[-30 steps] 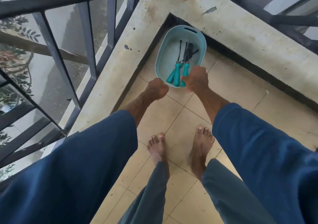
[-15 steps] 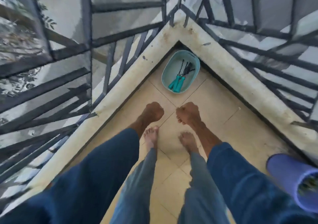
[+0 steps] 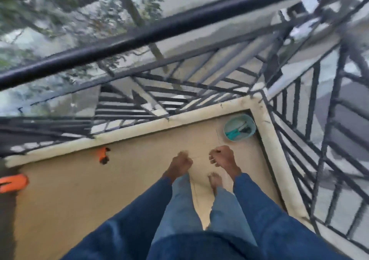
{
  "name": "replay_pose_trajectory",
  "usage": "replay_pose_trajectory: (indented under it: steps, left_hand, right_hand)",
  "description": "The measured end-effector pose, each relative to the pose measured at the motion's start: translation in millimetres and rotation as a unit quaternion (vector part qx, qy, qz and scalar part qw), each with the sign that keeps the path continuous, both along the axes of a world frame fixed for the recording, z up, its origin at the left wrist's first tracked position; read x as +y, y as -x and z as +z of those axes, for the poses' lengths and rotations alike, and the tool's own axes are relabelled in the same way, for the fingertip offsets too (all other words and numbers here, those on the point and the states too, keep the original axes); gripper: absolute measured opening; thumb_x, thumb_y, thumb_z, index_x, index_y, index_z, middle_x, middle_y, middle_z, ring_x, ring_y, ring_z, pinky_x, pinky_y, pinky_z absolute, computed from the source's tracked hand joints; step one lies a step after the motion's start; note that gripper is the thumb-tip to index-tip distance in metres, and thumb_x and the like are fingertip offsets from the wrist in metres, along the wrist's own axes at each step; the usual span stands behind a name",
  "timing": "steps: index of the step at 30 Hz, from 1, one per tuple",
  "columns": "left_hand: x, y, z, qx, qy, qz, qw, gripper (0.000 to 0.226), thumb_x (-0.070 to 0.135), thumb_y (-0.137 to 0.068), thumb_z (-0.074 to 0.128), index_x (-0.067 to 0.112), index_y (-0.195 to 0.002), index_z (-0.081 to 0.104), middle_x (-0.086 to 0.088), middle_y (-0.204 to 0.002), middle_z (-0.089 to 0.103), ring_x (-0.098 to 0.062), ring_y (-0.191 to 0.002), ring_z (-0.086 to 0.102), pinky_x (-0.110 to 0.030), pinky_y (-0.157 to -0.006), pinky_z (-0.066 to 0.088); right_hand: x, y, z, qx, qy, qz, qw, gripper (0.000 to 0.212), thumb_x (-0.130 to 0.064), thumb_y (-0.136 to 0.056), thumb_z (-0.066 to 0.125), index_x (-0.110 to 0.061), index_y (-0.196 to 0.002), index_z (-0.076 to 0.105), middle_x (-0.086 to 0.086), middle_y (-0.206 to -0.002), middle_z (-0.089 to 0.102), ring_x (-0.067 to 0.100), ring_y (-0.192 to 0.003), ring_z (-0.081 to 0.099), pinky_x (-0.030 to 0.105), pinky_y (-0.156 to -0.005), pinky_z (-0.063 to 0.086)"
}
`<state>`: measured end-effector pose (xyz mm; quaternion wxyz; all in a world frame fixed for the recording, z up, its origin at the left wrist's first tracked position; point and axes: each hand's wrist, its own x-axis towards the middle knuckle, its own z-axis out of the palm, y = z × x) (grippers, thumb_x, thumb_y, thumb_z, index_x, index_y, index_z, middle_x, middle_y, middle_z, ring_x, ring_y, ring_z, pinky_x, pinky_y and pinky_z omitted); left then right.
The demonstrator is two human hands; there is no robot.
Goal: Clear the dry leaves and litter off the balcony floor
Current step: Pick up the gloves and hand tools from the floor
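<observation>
Beige tiled balcony floor point(image 3: 79, 189) spread beneath the left hand point(image 3: 180, 162) and right hand point(image 3: 222, 157) and away to the left of them; too blurred to pick out any leaf or scrap. Left hand curled into a fist, gripping nothing. Right hand just beside it, likewise curled, nothing held. Below the right hand, one bare foot point(image 3: 215, 180) on the tiles. Ahead and right of the right hand, tucked in the corner, a teal basket point(image 3: 232, 122) with teal-handled tools point(image 3: 232, 133) inside. Well left of the left hand, a blurred orange object point(image 3: 103, 154) against the pale kerb point(image 3: 139, 128); a second orange shape point(image 3: 13, 182) further left at the frame edge. Beyond the kerb, dark metal railing point(image 3: 139, 40).
</observation>
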<state>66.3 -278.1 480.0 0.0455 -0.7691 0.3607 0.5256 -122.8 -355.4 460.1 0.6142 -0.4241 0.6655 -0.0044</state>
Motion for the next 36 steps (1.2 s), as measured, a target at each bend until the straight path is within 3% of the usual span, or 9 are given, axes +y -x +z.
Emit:
replay_pose_trajectory:
  steps: [4, 6, 9, 14, 18, 22, 27, 33, 36]
  left_hand:
    - [70.1, -12.3, 33.8, 0.003, -0.003, 0.123, 0.992, 0.026, 0.037, -0.084, 0.055, 0.019, -0.073, 0.069, -0.005, -0.088, 0.074, -0.018, -0.084, 0.067, -0.029, -0.074, 0.054]
    - [113.8, -24.1, 36.6, 0.021, -0.005, 0.197, 0.980, 0.023, 0.029, -0.088, 0.062, 0.022, -0.066, 0.066, -0.003, -0.084, 0.075, -0.016, -0.075, 0.066, -0.024, -0.067, 0.052]
    - [175.5, -45.0, 43.0, 0.023, -0.003, 0.306, 0.952, 0.020, 0.021, -0.091, 0.064, 0.017, -0.071, 0.066, -0.004, -0.069, 0.066, -0.017, -0.057, 0.058, -0.022, -0.049, 0.045]
    - [267.5, -101.2, 56.2, 0.030, 0.012, 0.416, 0.909, 0.017, 0.016, -0.094, 0.062, 0.008, -0.079, 0.067, -0.009, -0.071, 0.063, -0.020, -0.055, 0.053, -0.022, -0.043, 0.036]
    - [344.3, -157.9, 64.0, 0.049, 0.038, 0.529, 0.846, 0.017, 0.013, -0.097, 0.058, 0.003, -0.089, 0.069, -0.018, -0.088, 0.064, -0.020, -0.054, 0.051, -0.024, -0.046, 0.034]
    - [408.4, -207.0, 79.5, 0.039, 0.093, 0.625, 0.774, 0.018, 0.019, -0.102, 0.057, 0.006, -0.096, 0.068, -0.007, -0.093, 0.068, -0.019, -0.069, 0.062, -0.025, -0.057, 0.046]
    - [478.3, -250.7, 86.7, 0.036, 0.133, 0.696, 0.705, 0.019, 0.020, -0.101, 0.058, 0.009, -0.089, 0.069, -0.006, -0.093, 0.070, -0.017, -0.068, 0.063, -0.026, -0.058, 0.049]
    - [524.5, -288.5, 89.2, 0.017, 0.147, 0.744, 0.651, 0.021, 0.020, -0.099, 0.057, 0.009, -0.090, 0.072, -0.007, -0.096, 0.073, -0.020, -0.074, 0.066, -0.032, -0.068, 0.053]
    - [530.2, -311.4, 90.3, 0.020, 0.150, 0.756, 0.637, 0.020, 0.019, -0.100, 0.056, 0.008, -0.093, 0.071, -0.007, -0.097, 0.072, -0.019, -0.074, 0.065, -0.029, -0.065, 0.053]
  right_hand:
    - [31.6, -49.8, 44.1, -0.018, -0.006, 0.112, 0.994, 0.015, -0.010, -0.086, 0.062, -0.001, -0.085, 0.074, 0.010, -0.069, 0.073, 0.015, -0.054, 0.064, 0.026, -0.049, 0.048]
    - [50.2, -81.7, 65.0, -0.024, 0.001, 0.176, 0.984, 0.014, -0.009, -0.087, 0.064, -0.003, -0.080, 0.074, 0.010, -0.068, 0.071, 0.016, -0.054, 0.063, 0.027, -0.050, 0.047]
    - [80.0, -128.3, 83.3, -0.032, 0.007, 0.285, 0.958, 0.015, -0.011, -0.089, 0.064, -0.001, -0.082, 0.073, 0.010, -0.070, 0.071, 0.018, -0.055, 0.064, 0.025, -0.048, 0.047]
    - [136.3, -214.5, 97.9, -0.042, 0.024, 0.414, 0.909, 0.019, -0.015, -0.093, 0.066, 0.002, -0.089, 0.074, 0.011, -0.074, 0.073, 0.017, -0.058, 0.067, 0.026, -0.050, 0.050]
    - [200.1, -289.9, 107.9, -0.049, 0.028, 0.480, 0.875, 0.020, -0.015, -0.093, 0.066, 0.003, -0.091, 0.074, 0.012, -0.077, 0.073, 0.018, -0.059, 0.067, 0.026, -0.051, 0.052]
    - [268.3, -366.3, 111.8, -0.063, 0.034, 0.542, 0.837, 0.019, -0.014, -0.095, 0.061, 0.001, -0.094, 0.074, 0.013, -0.080, 0.073, 0.018, -0.061, 0.068, 0.027, -0.054, 0.055]
    - [338.3, -435.0, 121.3, -0.074, 0.036, 0.600, 0.796, 0.021, -0.013, -0.097, 0.060, 0.004, -0.099, 0.072, 0.017, -0.088, 0.074, 0.020, -0.065, 0.070, 0.027, -0.055, 0.056]
    - [378.3, -489.1, 122.2, -0.072, 0.036, 0.650, 0.756, 0.019, -0.013, -0.098, 0.060, -0.001, -0.096, 0.073, 0.019, -0.093, 0.075, 0.020, -0.069, 0.070, 0.029, -0.058, 0.059]
    - [382.0, -521.9, 118.6, -0.056, 0.032, 0.657, 0.751, 0.017, -0.011, -0.098, 0.059, -0.001, -0.095, 0.073, 0.019, -0.092, 0.074, 0.020, -0.067, 0.069, 0.026, -0.055, 0.057]
